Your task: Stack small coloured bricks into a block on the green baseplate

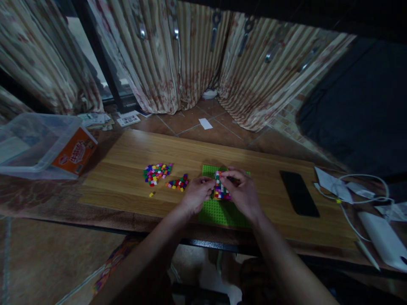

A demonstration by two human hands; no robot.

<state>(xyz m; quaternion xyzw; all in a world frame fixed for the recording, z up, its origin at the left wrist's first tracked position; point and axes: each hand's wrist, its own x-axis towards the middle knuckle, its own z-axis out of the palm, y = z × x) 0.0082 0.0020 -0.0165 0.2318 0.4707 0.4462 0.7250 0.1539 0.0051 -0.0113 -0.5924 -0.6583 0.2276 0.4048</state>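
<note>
A green studded baseplate (222, 214) lies on the wooden board. On it sits a block of small multicoloured bricks (222, 194), partly covered by my hands. At the block's left side, my left hand (199, 192) has its fingers curled and pinched together; whatever they hold is too small to make out. My right hand (241, 188) reaches over the block's right side, fingers bent with their tips at its upper part; any piece between them is hidden. Left of my hands are two heaps of loose bricks, a larger pile (157, 173) and a smaller pile (178, 183). One yellow brick (151, 194) lies apart.
A black phone (299, 193) lies on the board's right part. Beyond it are papers (332, 182), a white cable (364, 176) and a white box-shaped device (383, 241). A clear plastic bin (38, 144) with an orange label stands at the left. Curtains (178, 63) hang behind.
</note>
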